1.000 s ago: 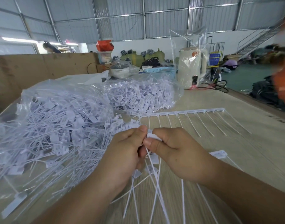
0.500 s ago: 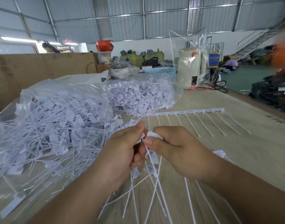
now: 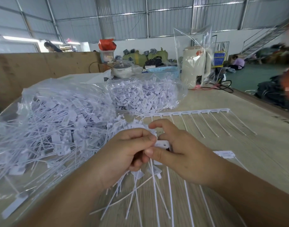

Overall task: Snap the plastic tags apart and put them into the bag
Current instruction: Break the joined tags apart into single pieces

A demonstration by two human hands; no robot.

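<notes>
The big clear bag (image 3: 47, 128) on the left already holds a heap of separated tags, so much is done. An unbroken strip (image 3: 186, 112) waits far right on the table (image 3: 238, 153). Near centre, the left hand (image 3: 124, 154) clutches a bunch of tags (image 3: 140, 185) while the right hand (image 3: 186, 153) pinches one tag head (image 3: 161, 144), not yet bagged.

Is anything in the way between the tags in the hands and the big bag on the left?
Nothing visible blocks it. The left hand and right hand hold the bunch of tags right beside the big clear bag, whose loose tags spill up to the left hand. The bag's opening itself cannot be made out.
</notes>
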